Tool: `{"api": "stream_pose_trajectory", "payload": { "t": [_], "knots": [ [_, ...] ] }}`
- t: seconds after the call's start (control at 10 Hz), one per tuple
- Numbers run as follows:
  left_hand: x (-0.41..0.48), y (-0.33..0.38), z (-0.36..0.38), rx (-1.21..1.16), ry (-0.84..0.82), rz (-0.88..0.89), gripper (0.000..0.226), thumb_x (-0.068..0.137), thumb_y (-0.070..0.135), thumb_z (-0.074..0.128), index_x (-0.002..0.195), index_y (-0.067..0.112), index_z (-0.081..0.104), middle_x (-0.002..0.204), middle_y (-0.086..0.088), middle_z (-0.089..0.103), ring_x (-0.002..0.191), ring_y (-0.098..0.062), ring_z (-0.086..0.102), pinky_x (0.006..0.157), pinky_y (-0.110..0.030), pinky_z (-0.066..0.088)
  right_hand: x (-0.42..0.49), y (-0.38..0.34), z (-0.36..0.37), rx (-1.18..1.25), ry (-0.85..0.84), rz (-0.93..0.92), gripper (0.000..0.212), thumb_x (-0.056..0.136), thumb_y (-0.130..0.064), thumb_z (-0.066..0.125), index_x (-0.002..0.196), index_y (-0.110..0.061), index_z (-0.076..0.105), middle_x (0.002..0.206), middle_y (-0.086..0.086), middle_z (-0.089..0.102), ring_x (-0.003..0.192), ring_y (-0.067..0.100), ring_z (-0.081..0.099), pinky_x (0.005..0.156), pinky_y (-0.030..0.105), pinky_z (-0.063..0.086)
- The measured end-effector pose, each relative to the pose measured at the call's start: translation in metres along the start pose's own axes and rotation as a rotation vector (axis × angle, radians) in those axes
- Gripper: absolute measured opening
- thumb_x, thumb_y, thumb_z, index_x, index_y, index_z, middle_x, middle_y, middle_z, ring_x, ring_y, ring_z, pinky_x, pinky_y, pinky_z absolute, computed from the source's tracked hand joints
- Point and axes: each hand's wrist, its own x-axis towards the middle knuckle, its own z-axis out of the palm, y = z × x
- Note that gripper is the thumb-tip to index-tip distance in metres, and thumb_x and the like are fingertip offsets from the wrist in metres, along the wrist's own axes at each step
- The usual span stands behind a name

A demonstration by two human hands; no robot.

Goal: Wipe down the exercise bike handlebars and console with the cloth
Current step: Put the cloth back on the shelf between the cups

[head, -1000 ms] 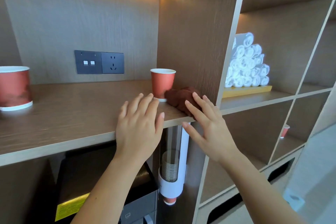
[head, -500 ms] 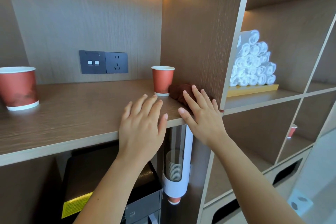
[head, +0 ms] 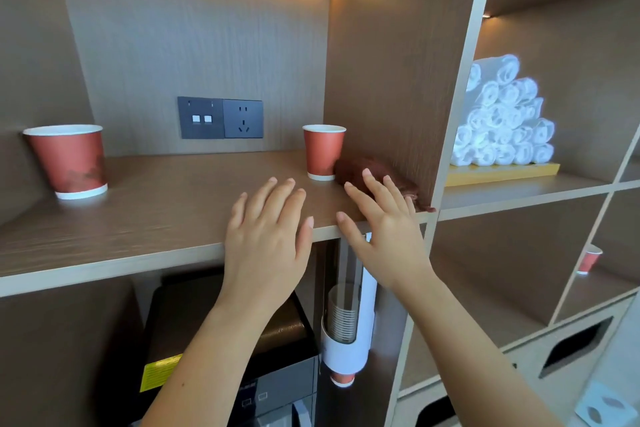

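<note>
A dark brown cloth (head: 375, 166) lies bunched on the wooden shelf (head: 156, 215), pressed against the upright divider panel. My right hand (head: 384, 222) reaches over the shelf's front edge with straight spread fingers, its fingertips on the cloth's near side. My left hand (head: 268, 234) hovers flat over the shelf edge just left of it, fingers straight and holding nothing. No exercise bike is in view.
A red paper cup (head: 323, 152) stands right beside the cloth; another (head: 69, 159) stands at far left. Wall socket (head: 221, 117) behind. Rolled white towels (head: 502, 114) on a yellow tray fill the right compartment. A cup dispenser (head: 348, 322) hangs below the shelf.
Both hands have moved forward over the shelf. The right hand's fingertips have reached the cloth. The view has shifted slightly closer.
</note>
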Motion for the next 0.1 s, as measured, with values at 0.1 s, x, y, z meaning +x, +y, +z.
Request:
{"api": "stream_pose_trajectory", "payload": {
  "t": [0.1],
  "knots": [
    [-0.0088,-0.0050,-0.0113,0.016,0.001,-0.060,0.039,0.085,0.027,0.048,0.114,0.005,0.063,0.123,-0.016,0.061,0.118,-0.034,0.053,0.099,-0.053,0.034,-0.0055,-0.0159,0.0046,0.052,0.043,-0.058,0.043,0.090,-0.032,0.053,0.131,-0.019,0.050,0.147,0.007,0.036,0.140,0.032,0.023,0.111,0.056,0.018]
  ]
}}
